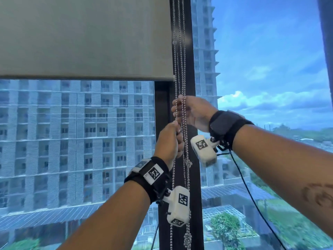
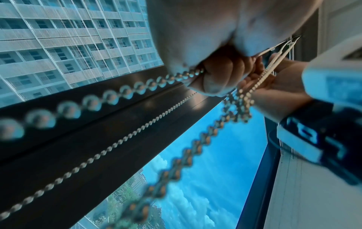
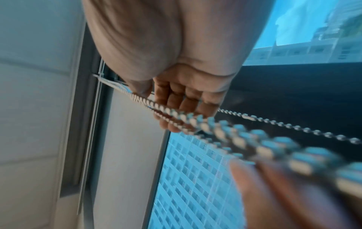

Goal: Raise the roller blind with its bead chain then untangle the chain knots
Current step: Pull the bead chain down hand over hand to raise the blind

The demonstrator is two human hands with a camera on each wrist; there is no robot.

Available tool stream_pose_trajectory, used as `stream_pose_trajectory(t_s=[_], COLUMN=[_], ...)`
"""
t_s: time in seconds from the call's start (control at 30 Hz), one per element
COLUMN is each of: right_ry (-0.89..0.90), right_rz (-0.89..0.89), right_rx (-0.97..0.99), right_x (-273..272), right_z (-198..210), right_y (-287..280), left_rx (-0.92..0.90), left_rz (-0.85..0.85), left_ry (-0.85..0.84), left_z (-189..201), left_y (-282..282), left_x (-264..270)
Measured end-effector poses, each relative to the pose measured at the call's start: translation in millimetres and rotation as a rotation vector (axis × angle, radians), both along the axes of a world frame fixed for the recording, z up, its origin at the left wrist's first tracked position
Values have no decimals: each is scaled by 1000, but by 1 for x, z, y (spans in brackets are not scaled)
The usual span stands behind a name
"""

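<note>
The grey roller blind (image 1: 84, 37) covers the upper part of the left window pane, and its bottom bar sits a little above my hands. Several strands of silver bead chain (image 1: 182, 69) hang along the dark window frame (image 1: 191, 78). My right hand (image 1: 187, 110) grips a bunch of strands, fingers curled round them (image 3: 186, 106). Just below it, my left hand (image 1: 170, 141) makes a fist on one strand (image 2: 215, 75). A knot (image 1: 188, 164) sits in the chain below both hands, also seen in the left wrist view as a knot (image 2: 237, 108). Another tangle (image 1: 187, 237) hangs lower.
Both wrists carry black straps with white camera blocks (image 1: 178, 206). A black cable (image 1: 252, 195) trails from the right wrist. Apartment buildings (image 1: 81, 141) and sky show through the glass. A dark curtain edge (image 1: 327, 33) stands at the far right.
</note>
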State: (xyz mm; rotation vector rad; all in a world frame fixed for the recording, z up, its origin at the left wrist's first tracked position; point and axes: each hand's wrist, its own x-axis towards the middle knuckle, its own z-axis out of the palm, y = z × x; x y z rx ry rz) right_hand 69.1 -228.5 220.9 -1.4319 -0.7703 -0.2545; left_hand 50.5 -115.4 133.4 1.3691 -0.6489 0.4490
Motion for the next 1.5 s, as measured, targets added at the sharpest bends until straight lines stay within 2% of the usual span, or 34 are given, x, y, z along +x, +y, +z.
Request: stream_pose_trajectory(t_s=[0.13, 0.23, 0.3, 0.47, 0.57, 0.67, 0.83, 0.93, 1.1, 1.33, 1.5], right_ry=[31, 80, 99, 83, 75, 60, 42, 69, 137, 127, 134], right_rz=[-21, -59, -81, -21, 28, 7, -43, -51, 70, -21, -25], right_rx=[95, 175, 232, 270, 296, 327, 292, 285, 274, 220, 52], right_x=[-10, -10, -12, -21, -20, -19, -24, -22, -23, -9, 0], right_z=[26, 18, 10, -3, -9, -12, -22, -29, -42, -70, -79], right_y=[12, 26, 34, 39, 41, 38, 34, 34, 32, 39, 22], left_rx=[7, 86, 140, 262, 155, 67, 158, 144, 79, -55, -105], left_rz=[-4, 102, 93, 160, 123, 62, 81, 65, 41, -124, -78], left_ry=[19, -57, -121, -104, -36, -51, -97, -99, -69, 13, 1], left_z=[-10, -18, -22, -12, 9, 36, 78, 98, 128, 132, 111], left_y=[-2, -4, -2, 12, 21, 31, 36, 31, 18, 2, -4], left_x=[1, 8, 8, 9, 6, 1, -7, -14, -20, -19, -12])
